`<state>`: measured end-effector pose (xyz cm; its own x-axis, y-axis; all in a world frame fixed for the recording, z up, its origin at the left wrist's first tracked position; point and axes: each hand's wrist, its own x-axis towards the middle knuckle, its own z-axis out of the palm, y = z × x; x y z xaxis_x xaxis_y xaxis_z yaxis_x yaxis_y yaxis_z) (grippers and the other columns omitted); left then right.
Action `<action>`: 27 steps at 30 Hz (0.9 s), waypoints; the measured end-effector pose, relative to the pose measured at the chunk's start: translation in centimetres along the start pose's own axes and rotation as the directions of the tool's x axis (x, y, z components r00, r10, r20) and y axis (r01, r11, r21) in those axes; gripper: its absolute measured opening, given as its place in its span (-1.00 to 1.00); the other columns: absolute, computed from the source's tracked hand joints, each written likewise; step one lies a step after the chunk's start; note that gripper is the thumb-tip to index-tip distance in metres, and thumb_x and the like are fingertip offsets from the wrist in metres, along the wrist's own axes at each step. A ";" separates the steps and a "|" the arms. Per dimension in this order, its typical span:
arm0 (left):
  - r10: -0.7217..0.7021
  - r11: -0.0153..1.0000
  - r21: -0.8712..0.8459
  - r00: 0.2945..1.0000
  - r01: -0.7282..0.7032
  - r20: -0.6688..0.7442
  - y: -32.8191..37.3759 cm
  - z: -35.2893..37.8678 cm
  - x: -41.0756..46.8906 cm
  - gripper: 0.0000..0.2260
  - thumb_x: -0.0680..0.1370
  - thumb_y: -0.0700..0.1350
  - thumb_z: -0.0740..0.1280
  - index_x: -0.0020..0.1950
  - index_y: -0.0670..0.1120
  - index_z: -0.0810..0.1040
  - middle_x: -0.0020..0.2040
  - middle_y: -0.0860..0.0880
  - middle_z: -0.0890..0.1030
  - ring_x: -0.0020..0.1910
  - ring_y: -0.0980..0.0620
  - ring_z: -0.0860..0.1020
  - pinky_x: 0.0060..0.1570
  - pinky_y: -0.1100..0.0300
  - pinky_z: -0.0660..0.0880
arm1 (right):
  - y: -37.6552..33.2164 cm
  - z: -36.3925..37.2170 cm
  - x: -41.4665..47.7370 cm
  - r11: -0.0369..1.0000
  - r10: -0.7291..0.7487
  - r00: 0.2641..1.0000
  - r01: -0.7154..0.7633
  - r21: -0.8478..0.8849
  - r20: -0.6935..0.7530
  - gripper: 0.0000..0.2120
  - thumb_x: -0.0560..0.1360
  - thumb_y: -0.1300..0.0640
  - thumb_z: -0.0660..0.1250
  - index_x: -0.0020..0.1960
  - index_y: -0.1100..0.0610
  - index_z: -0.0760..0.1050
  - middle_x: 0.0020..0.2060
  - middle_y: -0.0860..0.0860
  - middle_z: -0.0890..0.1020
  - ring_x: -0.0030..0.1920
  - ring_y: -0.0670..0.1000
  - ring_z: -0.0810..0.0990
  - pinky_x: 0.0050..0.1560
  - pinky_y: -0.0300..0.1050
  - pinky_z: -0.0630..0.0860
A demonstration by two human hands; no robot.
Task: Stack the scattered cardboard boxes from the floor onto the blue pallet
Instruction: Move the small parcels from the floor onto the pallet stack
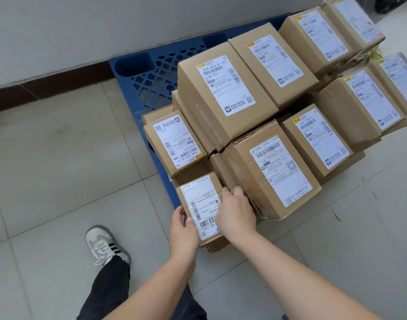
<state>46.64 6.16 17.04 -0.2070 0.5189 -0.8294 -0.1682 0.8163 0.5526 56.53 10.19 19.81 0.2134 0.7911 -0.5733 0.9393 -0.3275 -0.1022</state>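
A small cardboard box (201, 204) with a white shipping label sits at the near left corner of the blue pallet (149, 79). My left hand (182, 229) grips its left edge, thumb on top. On its right side my right hand (236, 212) holds it, fingers curled over the far right corner against a bigger dented box (270, 174). Several labelled cardboard boxes are stacked in rows over the rest of the pallet, the tallest one (221, 93) behind. Another small box (174, 144) stands just beyond the one I hold.
A grey wall with a dark skirting board (48, 86) runs behind the pallet. Grey floor tiles (59, 181) spread to the left and front. My leg and a white sneaker (103, 245) stand to the left of my arms.
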 end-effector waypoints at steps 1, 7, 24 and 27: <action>-0.013 1.000 0.006 1.000 0.013 0.013 -0.1 0.0 0.2 -0.73 0.64 -0.22 0.12 0.28 0.06 0.38 0.08 0.14 0.60 -0.11 0.24 0.61 -0.28 0.28 0.53 | 0.1 0.1 0.0 1.000 0.004 1.000 -0.004 -0.023 0.009 -0.71 0.55 0.14 0.25 0.25 0.14 0.36 0.17 0.07 0.38 0.14 0.09 0.47 -0.15 -0.11 0.36; -0.080 0.997 0.021 0.993 0.078 0.086 -0.7 0.3 1.0 -0.73 0.63 -0.25 0.17 0.27 0.03 0.30 0.14 0.08 0.57 -0.04 0.08 0.64 -0.37 0.25 0.54 | 0.3 0.7 0.0 0.994 -0.018 1.000 0.019 -0.111 0.010 -0.60 0.54 0.11 0.26 0.34 0.16 0.30 0.23 0.08 0.37 0.23 0.07 0.43 0.03 -0.08 0.45; 0.205 0.971 0.137 0.978 -0.197 -0.048 7.9 0.7 6.8 -0.48 0.66 -0.06 0.10 0.58 0.02 -0.03 0.45 0.13 0.28 0.40 0.08 0.30 0.29 0.23 0.19 | -4.0 -2.1 6.4 0.914 -0.321 0.946 0.322 0.247 -0.044 -0.51 0.59 0.28 0.09 0.50 0.07 0.21 0.49 -0.03 0.25 0.48 0.00 0.19 0.43 -0.07 0.17; 0.211 0.973 0.113 0.974 -0.201 -0.085 8.7 0.5 9.5 -0.54 0.61 -0.08 0.11 0.51 0.03 0.14 0.35 0.10 0.46 0.28 0.01 0.47 0.34 -0.01 0.36 | -4.8 -3.0 8.2 0.906 -0.353 0.935 0.335 0.260 0.024 -0.41 0.53 0.37 0.07 0.53 0.06 0.17 0.52 -0.04 0.21 0.51 -0.05 0.13 0.47 -0.15 0.09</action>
<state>43.75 18.30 13.96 -0.3185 0.6559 -0.6843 -0.0128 0.7189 0.6950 54.52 19.75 18.03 -0.1382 0.8429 -0.5201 0.8523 -0.1663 -0.4959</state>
